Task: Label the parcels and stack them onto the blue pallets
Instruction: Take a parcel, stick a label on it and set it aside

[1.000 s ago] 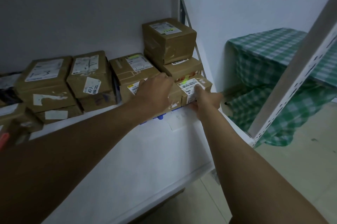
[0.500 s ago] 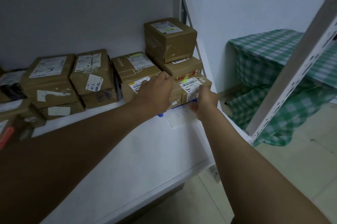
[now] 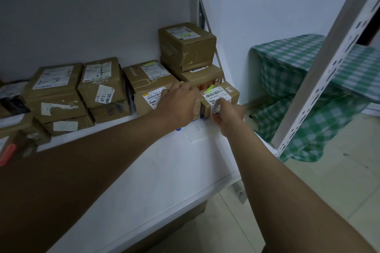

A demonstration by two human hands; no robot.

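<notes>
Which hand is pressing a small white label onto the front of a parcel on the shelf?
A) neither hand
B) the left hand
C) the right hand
C: the right hand pinches a small white label against the front of the small parcel; the left hand rests on the neighbouring one.

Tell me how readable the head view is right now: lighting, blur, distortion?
Head view: dim, flat light with no glare; the shelf upright bows from wide-angle distortion; the left-edge parcels are smeared; the small parcel under the right hand shows barcode bars, but its fine print is unreadable.
</notes>
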